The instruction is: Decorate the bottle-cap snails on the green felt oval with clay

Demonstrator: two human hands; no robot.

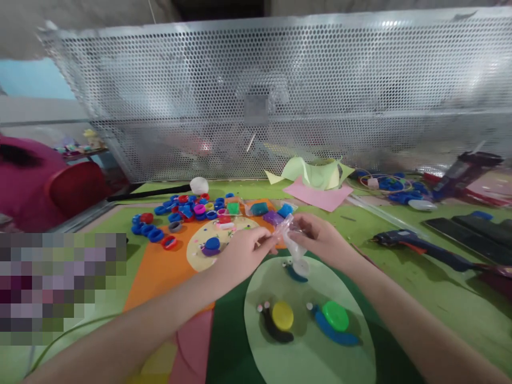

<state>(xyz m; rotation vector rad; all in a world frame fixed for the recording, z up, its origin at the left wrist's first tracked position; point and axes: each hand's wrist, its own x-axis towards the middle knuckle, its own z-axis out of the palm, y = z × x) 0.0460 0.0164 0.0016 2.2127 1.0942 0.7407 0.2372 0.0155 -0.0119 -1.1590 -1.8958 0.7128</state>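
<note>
Head view. Left hand (244,250) and right hand (320,240): close together, both pinched on 1 clear bag (295,246), held just above the pale disc (312,354). Disc: 2 cap figures look finished, yellow cap (282,314) on a black body, green cap (335,316) on a blue body. A 3rd figure (293,274) is partly hidden by the bag and seems incomplete. Loose caps (180,210) lie beyond, by the orange sheet (160,272). Glue gun (416,245) at right, untouched.

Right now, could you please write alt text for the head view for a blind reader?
The left hand and right hand hold a small clear bag over a pale green disc bearing snails with a yellow cap and a green cap. Loose bottle caps lie farther left, a glue gun right.
</note>
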